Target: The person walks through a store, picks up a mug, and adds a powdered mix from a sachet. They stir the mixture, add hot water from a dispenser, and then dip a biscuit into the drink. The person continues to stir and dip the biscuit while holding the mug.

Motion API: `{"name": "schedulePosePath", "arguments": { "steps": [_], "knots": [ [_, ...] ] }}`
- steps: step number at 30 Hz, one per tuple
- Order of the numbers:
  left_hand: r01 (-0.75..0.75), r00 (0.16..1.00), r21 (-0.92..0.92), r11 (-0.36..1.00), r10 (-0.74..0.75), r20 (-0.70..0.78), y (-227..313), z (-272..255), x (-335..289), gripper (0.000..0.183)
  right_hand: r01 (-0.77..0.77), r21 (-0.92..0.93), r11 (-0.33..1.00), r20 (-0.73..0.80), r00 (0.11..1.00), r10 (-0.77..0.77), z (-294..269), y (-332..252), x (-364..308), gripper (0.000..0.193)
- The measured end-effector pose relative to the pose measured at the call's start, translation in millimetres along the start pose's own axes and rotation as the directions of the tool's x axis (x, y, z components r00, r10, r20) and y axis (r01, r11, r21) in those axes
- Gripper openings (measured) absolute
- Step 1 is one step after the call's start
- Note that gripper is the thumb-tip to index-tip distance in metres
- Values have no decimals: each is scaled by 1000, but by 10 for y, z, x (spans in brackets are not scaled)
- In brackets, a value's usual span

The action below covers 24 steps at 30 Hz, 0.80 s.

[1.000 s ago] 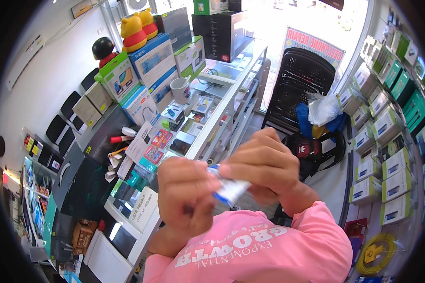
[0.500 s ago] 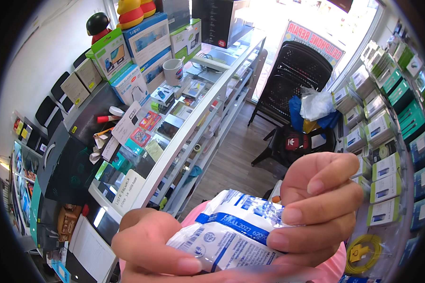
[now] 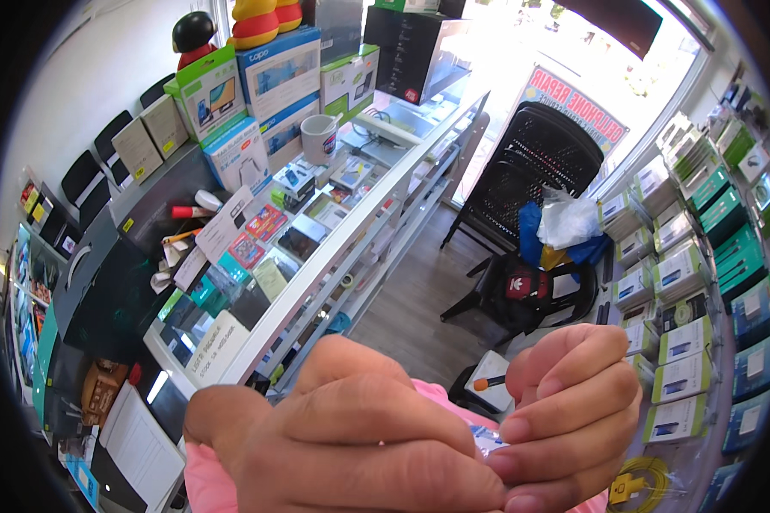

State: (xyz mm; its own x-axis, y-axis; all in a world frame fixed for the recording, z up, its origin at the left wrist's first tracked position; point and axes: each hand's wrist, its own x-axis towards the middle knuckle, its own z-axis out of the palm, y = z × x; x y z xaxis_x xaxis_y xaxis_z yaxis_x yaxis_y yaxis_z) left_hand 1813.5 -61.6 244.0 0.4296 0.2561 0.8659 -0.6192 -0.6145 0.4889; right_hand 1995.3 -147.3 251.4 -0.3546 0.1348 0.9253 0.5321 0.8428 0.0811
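Both hands meet at the lower edge of the view, in front of a pink shirt [image 3: 205, 480]. The left hand [image 3: 351, 440] presents its back, fingers curled; its grip is closed on a white and blue packet [image 3: 488, 439], though the contact itself is largely hidden behind the knuckles. The right hand [image 3: 573, 415] is bent inward from the other side; its grip pinches the same packet at the fingertips. Only a small, shiny part of the packet shows, between the two hands; its remainder is concealed.

To the left stands a glass-topped desk [image 3: 321, 267] with a white frame. It carries a white mug [image 3: 318, 141] with a handle or utensil projecting from it, a handwritten card [image 3: 218, 349] near the close end, and several stacked boxes [image 3: 278, 73]. Beyond the hands, a black folding chair [image 3: 543, 158] stands near the bright doorway, with a clear plastic bag [image 3: 571, 218] just before it. To the right, packaged goods [image 3: 684, 376] hang in rows; a yellow cable coil [image 3: 650, 489] lies below.
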Motion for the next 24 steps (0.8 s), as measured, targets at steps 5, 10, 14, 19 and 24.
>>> {"name": "schedulePosePath", "arguments": {
  "steps": [5,10,14,19,24],
  "knots": [
    [97,959,-46,994,-81,271,-210,-426,107,3,-169,27,985,134,977,164,43,150,-32,9],
    [374,884,225,900,-419,208,-580,-461,-101,11,-363,-220,905,469,775,425,-8,446,-107,13],
    [517,763,214,829,-559,323,-969,-580,-463,20,-375,-116,920,612,702,363,262,817,-439,16],
    [519,692,294,803,-596,407,-1385,-655,-694,20,-415,-122,902,673,633,382,461,1078,-709,19],
    [414,783,391,822,-541,308,-1561,-723,-784,11,-586,-45,809,694,564,448,670,1305,-912,29]
  ]
}}
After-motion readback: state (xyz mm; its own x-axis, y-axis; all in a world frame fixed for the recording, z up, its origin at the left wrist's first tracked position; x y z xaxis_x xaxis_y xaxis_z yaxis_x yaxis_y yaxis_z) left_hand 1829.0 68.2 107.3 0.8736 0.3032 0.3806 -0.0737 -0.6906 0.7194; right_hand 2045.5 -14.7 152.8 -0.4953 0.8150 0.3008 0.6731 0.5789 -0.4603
